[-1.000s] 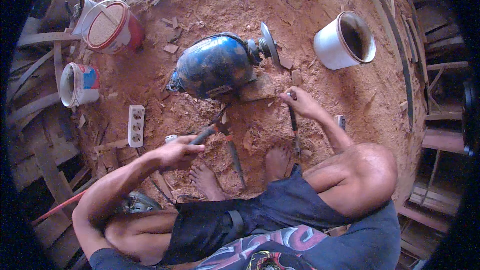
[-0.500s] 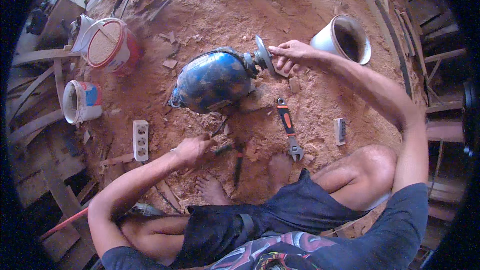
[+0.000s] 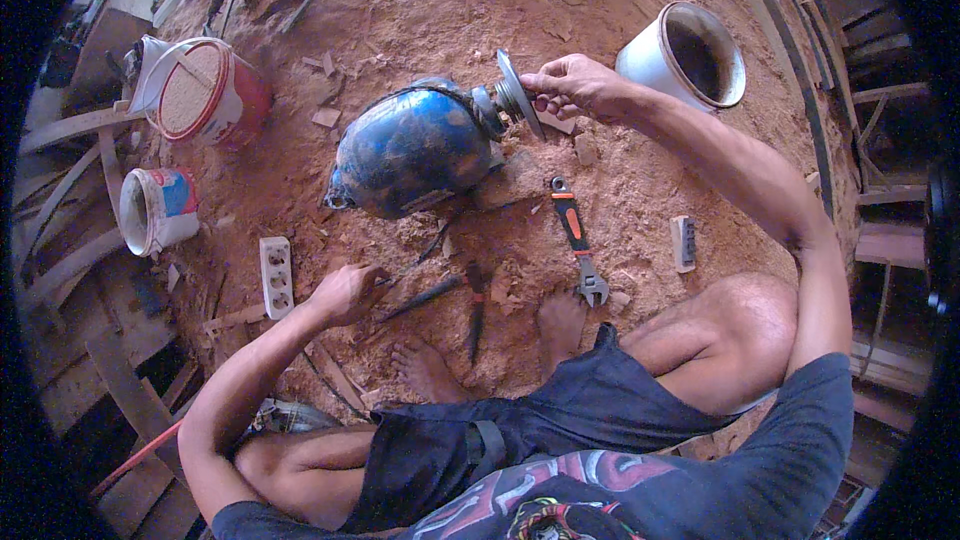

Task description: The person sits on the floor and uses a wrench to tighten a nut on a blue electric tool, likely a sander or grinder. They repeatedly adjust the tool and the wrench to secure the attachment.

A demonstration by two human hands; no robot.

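A blue, worn, rounded motor [image 3: 415, 152] lies on the sawdust in front of me, a metal disc [image 3: 517, 95] on its shaft at the right end. The bent fingers of my right hand [image 3: 580, 88] grip the disc's outer side. My left hand [image 3: 345, 295] is closed low over the ground, left of dark-handled pliers [image 3: 474, 285] that lie spread between my feet. A thin dark cord [image 3: 432, 243] runs from below the motor toward that hand; whether the fingers hold it is hidden. An orange-and-black adjustable wrench [image 3: 575, 235] lies right of the pliers.
A white power strip [image 3: 276, 278] lies left of my left hand, a smaller pale block [image 3: 683, 244] right of the wrench. Left stand a red-and-white bucket [image 3: 255, 100] of sawdust and a smaller bucket [image 3: 185, 208]. A white bucket [image 3: 645, 62] tilts beyond my right hand. Planks [image 3: 135, 380] lie around.
My left hand has drawn left and a little toward me, away from the pliers, which now show more fully. My right hand stays at the disc. The whole view has shifted slightly.
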